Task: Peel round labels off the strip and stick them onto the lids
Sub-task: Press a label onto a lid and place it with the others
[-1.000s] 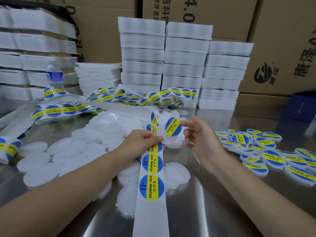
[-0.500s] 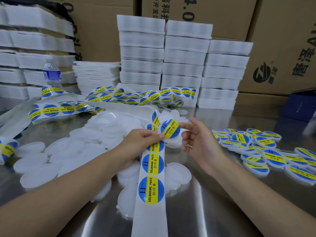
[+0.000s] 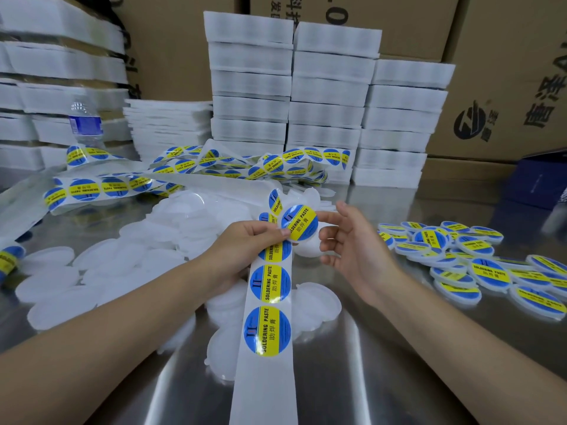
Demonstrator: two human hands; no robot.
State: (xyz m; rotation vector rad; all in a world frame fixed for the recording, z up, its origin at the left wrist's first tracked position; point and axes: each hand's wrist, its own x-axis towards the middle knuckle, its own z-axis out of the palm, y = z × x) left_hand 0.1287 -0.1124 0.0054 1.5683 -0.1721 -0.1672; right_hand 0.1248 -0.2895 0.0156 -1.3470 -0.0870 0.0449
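Left grip: our left hand (image 3: 245, 250) holds the strip (image 3: 270, 305), thumb pressing the label (image 3: 300, 222) onto the lid (image 3: 316, 235).
Right grip: our right hand (image 3: 352, 243), fingers loosely curled at the lid's rim; pinch not determinable.
Lid position: raised above the worktop (image 3: 383, 363), between both hands.
Method: we advise rubbing from centre outward, keeping the label concentric.
Print: "SOLDERING PASTE", 助焊膏.

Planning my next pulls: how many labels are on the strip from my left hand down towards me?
3: a top label, partly hidden at the left hand, a middle label and a near label. Below that the strip is bare.
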